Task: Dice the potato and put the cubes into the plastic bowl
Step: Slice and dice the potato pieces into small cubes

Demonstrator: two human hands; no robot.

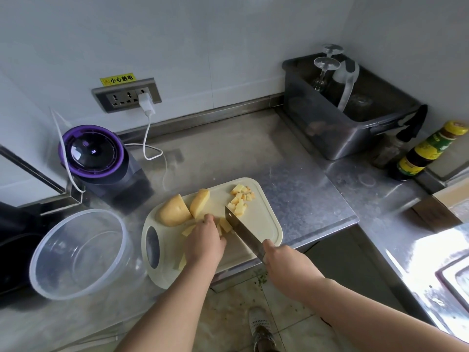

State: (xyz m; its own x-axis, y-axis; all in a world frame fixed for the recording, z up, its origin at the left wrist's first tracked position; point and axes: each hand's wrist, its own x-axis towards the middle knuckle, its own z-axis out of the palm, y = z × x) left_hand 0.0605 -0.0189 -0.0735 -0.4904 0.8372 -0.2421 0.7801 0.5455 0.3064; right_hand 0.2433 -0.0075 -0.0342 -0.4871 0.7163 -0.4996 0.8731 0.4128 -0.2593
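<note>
A cream cutting board (264, 222) lies on the steel counter. Two large potato chunks (175, 212) sit at its far left, and a pile of cubes (239, 199) lies at its far right. My left hand (204, 241) holds potato strips (224, 224) down on the board with curled fingers. My right hand (284, 262) grips the handle of a cleaver (239, 229), whose blade stands on the board against the strips. A loose strip (181, 262) lies near the board's front. The clear plastic bowl (81, 252) stands left of the board, holding no cubes.
A purple-topped appliance (94, 151) stands behind the bowl, with a charger cable (147, 138) running from the wall socket. A grey bin (342, 107) with glasses sits at the back right, beside sauce bottles (429, 151). A sink (451, 278) lies at the right.
</note>
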